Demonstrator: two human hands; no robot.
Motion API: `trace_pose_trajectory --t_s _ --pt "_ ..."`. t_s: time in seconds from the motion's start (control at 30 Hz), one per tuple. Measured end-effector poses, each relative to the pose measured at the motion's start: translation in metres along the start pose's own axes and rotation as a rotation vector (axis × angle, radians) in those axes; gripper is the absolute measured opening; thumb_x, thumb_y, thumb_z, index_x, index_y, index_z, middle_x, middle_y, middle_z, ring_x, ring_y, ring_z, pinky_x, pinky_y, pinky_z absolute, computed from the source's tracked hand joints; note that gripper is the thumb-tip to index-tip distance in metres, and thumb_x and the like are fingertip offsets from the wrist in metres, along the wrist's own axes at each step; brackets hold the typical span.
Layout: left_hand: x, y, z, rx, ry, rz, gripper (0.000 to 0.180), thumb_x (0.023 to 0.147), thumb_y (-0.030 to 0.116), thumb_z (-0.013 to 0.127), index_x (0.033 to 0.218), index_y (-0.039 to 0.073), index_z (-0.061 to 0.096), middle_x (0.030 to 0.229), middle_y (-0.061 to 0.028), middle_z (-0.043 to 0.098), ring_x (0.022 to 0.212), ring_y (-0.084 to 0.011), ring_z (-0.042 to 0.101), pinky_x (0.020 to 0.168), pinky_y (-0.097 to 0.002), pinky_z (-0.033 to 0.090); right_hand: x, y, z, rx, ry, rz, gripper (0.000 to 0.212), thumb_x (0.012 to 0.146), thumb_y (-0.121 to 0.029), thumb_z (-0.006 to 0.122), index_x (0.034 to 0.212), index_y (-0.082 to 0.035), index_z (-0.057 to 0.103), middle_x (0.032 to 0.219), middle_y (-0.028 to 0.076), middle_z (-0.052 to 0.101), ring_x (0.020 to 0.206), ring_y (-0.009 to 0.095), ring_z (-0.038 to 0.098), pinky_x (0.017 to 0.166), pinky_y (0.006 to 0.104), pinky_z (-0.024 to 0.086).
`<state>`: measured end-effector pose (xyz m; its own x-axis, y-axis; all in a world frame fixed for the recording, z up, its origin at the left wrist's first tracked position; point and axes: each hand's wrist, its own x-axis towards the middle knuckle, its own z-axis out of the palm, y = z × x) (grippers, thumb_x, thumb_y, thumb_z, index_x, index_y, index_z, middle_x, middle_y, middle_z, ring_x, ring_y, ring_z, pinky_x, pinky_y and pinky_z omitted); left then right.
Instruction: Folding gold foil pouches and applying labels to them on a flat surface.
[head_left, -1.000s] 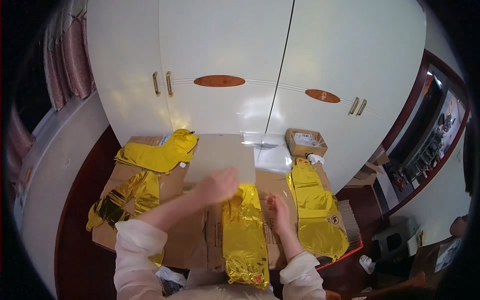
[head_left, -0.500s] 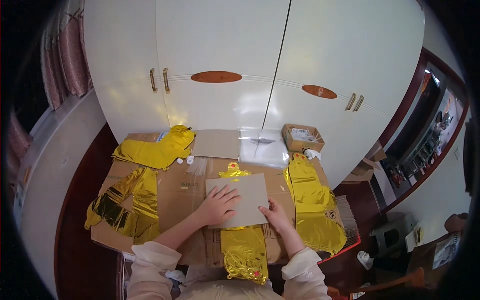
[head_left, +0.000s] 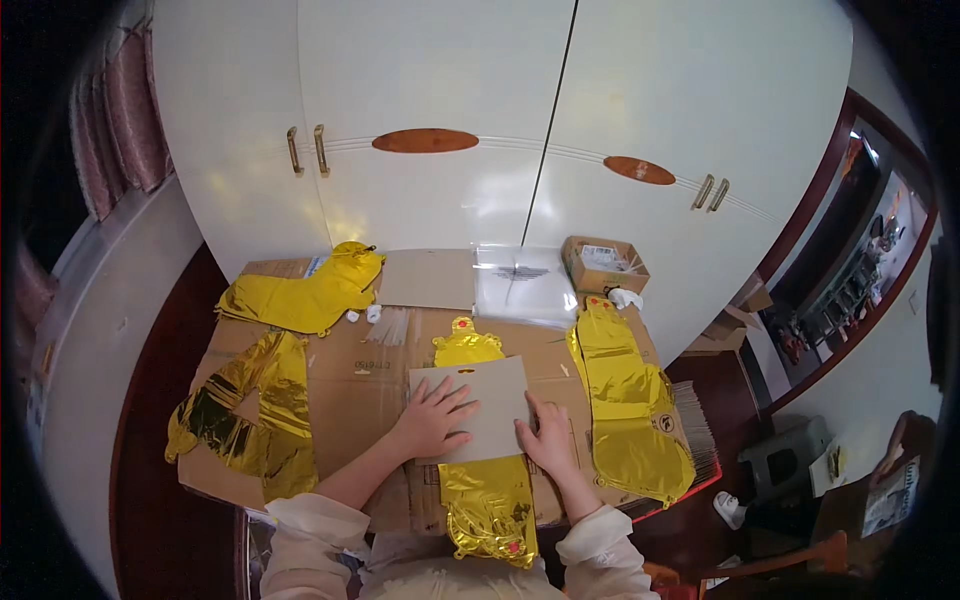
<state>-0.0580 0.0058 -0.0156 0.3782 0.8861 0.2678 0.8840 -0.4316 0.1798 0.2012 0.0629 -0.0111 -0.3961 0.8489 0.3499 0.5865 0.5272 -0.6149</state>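
Note:
A grey rectangular cardboard sheet (head_left: 490,400) with a small slot near its far edge lies across a flat gold foil balloon (head_left: 485,500). The balloon shows beyond the sheet at both ends, with red spots on it; its middle is covered. My left hand (head_left: 432,420) rests flat on the sheet's left part, fingers spread. At the sheet's right edge is my right hand (head_left: 548,440), its thumb and index finger apart, the thumb touching the sheet. Its other fingers are partly hidden.
More gold foil balloons lie at the far left (head_left: 300,290), near left (head_left: 270,410) and right (head_left: 630,400) of the cardboard-covered table. Behind are another grey sheet (head_left: 428,280), clear plastic bags (head_left: 520,285) and a small open box (head_left: 605,268). White cabinets (head_left: 420,70) stand beyond.
The sheet's slot now shows uncovered at its far edge, and the sheet has shifted slightly. My right hand has loosened from the edge, its index finger now stretched forward.

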Motion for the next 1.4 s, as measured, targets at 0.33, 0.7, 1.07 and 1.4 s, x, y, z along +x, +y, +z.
trace_pose_trajectory --t_s 0.33,0.7,1.07,1.4 --pt "0.003 -0.002 0.009 0.078 0.050 0.119 0.043 0.091 0.040 0.058 0.133 0.029 0.057 0.144 -0.0028 0.050 0.139 -0.0282 0.038 0.111 -0.0644 0.022 -0.004 -0.011 -0.003 -0.238 -0.021 -0.036 0.043 0.082 -0.022 0.060 0.124 -0.011 0.061 0.109 0.017 0.058 0.104 0.035 0.051 0.092 0.0481 0.039" --pt "0.004 0.005 -0.007 0.015 -0.070 0.114 0.050 0.091 0.046 0.058 0.138 0.030 0.052 0.149 -0.0061 0.043 0.141 -0.0313 0.033 0.112 -0.0662 0.020 -0.004 -0.012 -0.002 -0.299 -0.001 -0.049 0.043 0.079 -0.024 0.060 0.122 -0.015 0.064 0.098 0.015 0.056 0.098 0.034 0.051 0.082 0.0468 0.041" --pt "0.003 0.008 -0.010 -0.007 -0.011 0.102 0.050 0.087 0.048 0.062 0.134 0.030 0.056 0.145 -0.0072 0.046 0.138 -0.0310 0.037 0.109 -0.0625 0.025 -0.005 -0.008 0.001 -0.313 -0.003 -0.061 0.042 0.081 -0.026 0.061 0.122 -0.017 0.064 0.099 0.015 0.055 0.097 0.033 0.051 0.080 0.0455 0.039" --pt "0.004 0.008 -0.009 0.014 0.018 0.101 0.048 0.085 0.050 0.063 0.129 0.031 0.060 0.142 -0.0051 0.049 0.134 -0.0266 0.040 0.109 -0.0611 0.025 -0.006 -0.013 0.000 -0.384 -0.061 -0.156 0.050 0.083 -0.048 0.065 0.126 -0.023 0.063 0.127 0.008 0.055 0.111 0.028 0.051 0.090 0.0453 0.036"
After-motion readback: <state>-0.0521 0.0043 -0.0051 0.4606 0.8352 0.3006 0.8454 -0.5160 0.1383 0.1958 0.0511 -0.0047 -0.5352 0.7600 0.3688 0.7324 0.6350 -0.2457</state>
